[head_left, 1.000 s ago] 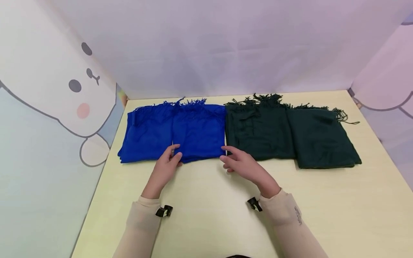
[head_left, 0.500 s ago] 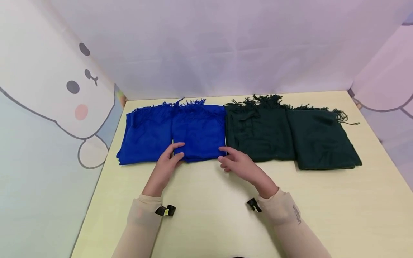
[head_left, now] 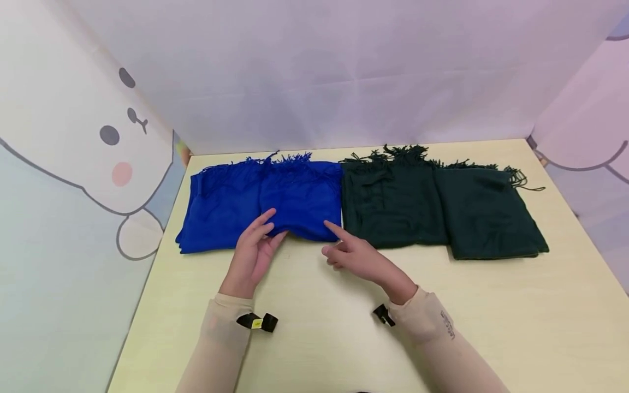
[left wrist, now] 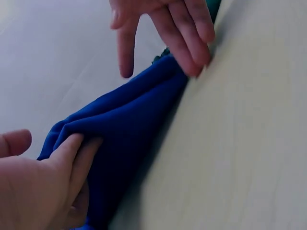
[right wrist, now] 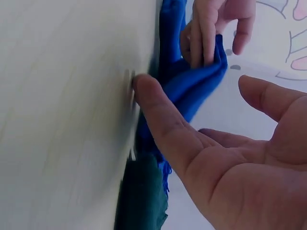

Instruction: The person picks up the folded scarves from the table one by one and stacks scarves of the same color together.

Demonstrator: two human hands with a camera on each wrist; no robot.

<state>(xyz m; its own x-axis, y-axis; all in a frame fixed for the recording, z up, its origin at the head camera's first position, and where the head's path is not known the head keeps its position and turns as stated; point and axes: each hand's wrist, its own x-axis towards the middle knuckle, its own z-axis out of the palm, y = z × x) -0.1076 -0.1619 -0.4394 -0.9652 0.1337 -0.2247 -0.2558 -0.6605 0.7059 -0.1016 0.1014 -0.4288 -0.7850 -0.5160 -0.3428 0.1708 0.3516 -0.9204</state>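
Two folded blue scarves with fringes lie side by side, the left one and the right one. My left hand is at the right one's front left corner. In the left wrist view its fingers press into the blue cloth, and the thumb stands apart from them. The front edge of that scarf is bowed up beside this hand. Over its front right corner, my right hand points its straight index finger. The right wrist view shows that hand's thumb spread away with nothing held.
Right of the blue pair lie two folded dark green scarves, the nearer one and the outer one, fringes toward the back. A pale curtain closes off the rear of the light wooden table. A cartoon-printed panel stands at left.
My left hand has turned, its fingers now at the edge of the right blue scarf, which has risen there. My right hand has shifted slightly left and nearer, its index finger more extended.
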